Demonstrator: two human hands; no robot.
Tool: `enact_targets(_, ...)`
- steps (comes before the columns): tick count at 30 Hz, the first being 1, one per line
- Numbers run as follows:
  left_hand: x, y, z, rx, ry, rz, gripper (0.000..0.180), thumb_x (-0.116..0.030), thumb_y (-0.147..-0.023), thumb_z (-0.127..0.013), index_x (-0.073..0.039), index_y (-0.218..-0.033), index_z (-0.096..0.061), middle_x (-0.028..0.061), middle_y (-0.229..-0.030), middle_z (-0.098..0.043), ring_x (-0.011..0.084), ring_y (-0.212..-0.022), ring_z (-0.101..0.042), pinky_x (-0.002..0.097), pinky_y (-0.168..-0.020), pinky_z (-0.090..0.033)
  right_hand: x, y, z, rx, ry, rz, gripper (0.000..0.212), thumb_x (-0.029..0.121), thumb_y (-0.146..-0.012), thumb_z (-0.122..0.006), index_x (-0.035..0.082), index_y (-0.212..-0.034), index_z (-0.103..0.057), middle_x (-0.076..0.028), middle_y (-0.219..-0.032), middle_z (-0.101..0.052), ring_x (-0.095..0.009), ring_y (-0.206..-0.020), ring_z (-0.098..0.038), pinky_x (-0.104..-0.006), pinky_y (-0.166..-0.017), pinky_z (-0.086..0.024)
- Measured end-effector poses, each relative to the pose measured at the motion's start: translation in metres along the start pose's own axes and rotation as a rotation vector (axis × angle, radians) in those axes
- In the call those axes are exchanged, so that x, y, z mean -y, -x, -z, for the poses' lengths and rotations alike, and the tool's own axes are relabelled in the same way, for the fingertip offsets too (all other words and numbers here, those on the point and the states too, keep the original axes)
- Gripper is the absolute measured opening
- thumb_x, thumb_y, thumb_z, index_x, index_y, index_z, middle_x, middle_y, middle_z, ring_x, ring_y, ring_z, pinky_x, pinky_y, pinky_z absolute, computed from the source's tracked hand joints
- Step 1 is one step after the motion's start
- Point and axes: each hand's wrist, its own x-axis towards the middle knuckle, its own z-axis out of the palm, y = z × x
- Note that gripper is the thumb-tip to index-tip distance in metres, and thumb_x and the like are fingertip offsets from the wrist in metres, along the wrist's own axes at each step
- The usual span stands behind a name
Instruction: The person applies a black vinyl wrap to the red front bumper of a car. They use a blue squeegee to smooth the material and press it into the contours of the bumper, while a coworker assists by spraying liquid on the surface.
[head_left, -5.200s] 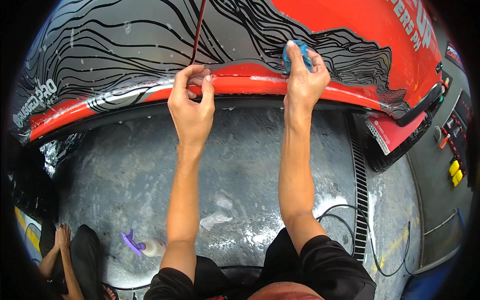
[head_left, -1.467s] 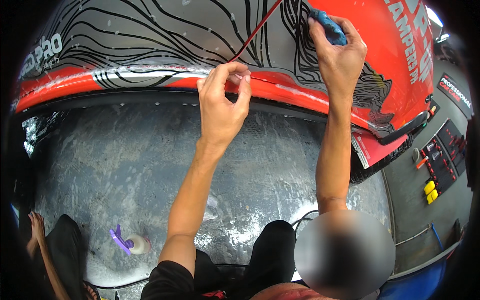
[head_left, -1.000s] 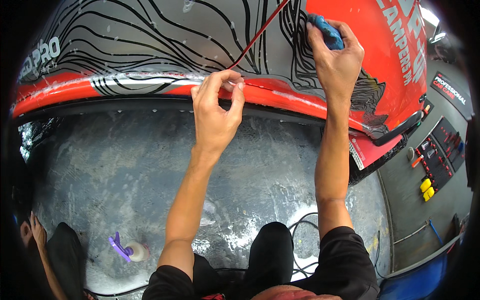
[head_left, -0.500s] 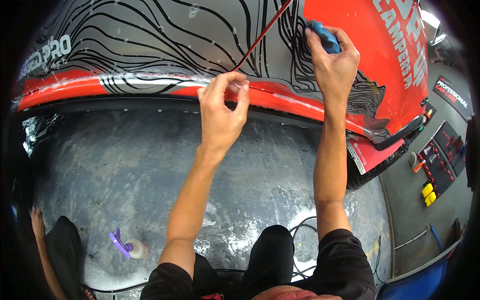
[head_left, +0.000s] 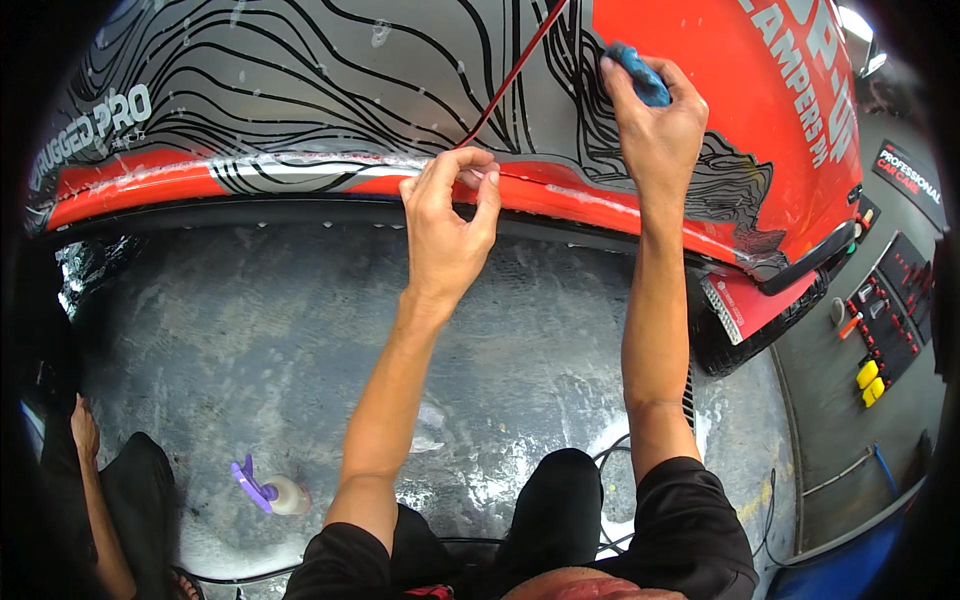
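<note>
R hand [head_left: 663, 130] is gripping a blue pad [head_left: 638, 75]: thumb on its left side, fingers round the right, so clamped on it. Pad is sitting up at the grey panel [head_left: 290, 105] of the vehicle, over the dense black lines, just beside the red area [head_left: 690, 45]. L hand [head_left: 447, 225] is hanging lower, at the red sill [head_left: 530, 198], by the bottom end of a thin red line [head_left: 515, 70] that's slanting down the panel. L thumb + index are curling into a near-closed loop, tips almost meeting; view's poor there, can't tell if they're pinching anything or touching the sill. White suds [head_left: 330, 160] are running along the sill's upper edge, white spots are dotting the panel. Purple-trigger spray bottle [head_left: 290, 496] is standing/lying on the floor, well apart. For a good job imo: pad shd be lying flat, not tipping on one corner; pressure light + even; strokes going w/ the graphic's edges, not against them, b/c edges could be lifting; surface staying wet, L fingertips keeping clear of the pad's path
</note>
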Motion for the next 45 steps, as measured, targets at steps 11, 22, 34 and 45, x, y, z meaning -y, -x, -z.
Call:
enact_targets(11, 0.0, 0.001, 0.003, 0.014, -0.041, -0.011, 0.016, -0.006, -0.098, -0.076, -0.004, -0.113, -0.071, 0.0044, -0.099, -0.081, 0.0139, -0.087, -0.072, 0.0349, -0.096, -0.046, -0.005, 0.015, 0.005, 0.0, 0.009, -0.035, 0.023, 0.018, -0.093, -0.084, -0.004, -0.095, -0.075, 0.001, -0.065, -0.062, -0.006, -0.061, -0.053, -0.0269, -0.057, -0.043)
enact_targets(22, 0.005, 0.001, 0.003, 0.005, -0.019, -0.006, 0.017, -0.007, -0.098, -0.076, -0.005, -0.114, -0.072, 0.0033, -0.099, -0.081, 0.013, -0.086, -0.071, 0.0344, -0.096, -0.044, -0.009, 0.017, 0.007, -0.013, -0.004, -0.011, 0.022, 0.016, -0.094, -0.084, -0.004, -0.095, -0.075, 0.002, -0.065, -0.061, -0.005, -0.06, -0.049, -0.0266, -0.055, -0.041)
enact_targets(34, -0.027, 0.004, -0.006, 0.123, 0.163, 0.028, 0.02, -0.012, -0.105, -0.073, -0.004, -0.123, -0.074, 0.0055, -0.109, -0.079, 0.0118, -0.095, -0.071, 0.0292, -0.083, -0.05, 0.0, 0.06, 0.022, 0.007, -0.488, -0.288, 0.019, 0.021, -0.102, -0.081, 0.004, -0.103, -0.073, 0.003, -0.082, -0.068, -0.004, -0.068, -0.057, -0.0222, -0.059, -0.045)
enact_targets(45, -0.052, -0.001, -0.009, 0.344, 0.25, 0.077, 0.034, -0.013, -0.093, -0.086, -0.004, -0.126, -0.081, 0.0046, -0.11, -0.076, 0.0085, -0.091, -0.064, 0.0242, -0.076, -0.05, -0.014, 0.139, 0.023, 0.389, -1.052, -0.68, 0.04, 0.051, -0.118, -0.045, 0.012, -0.122, -0.056, -0.001, -0.09, -0.062, -0.005, -0.061, -0.053, -0.0175, -0.049, -0.038)
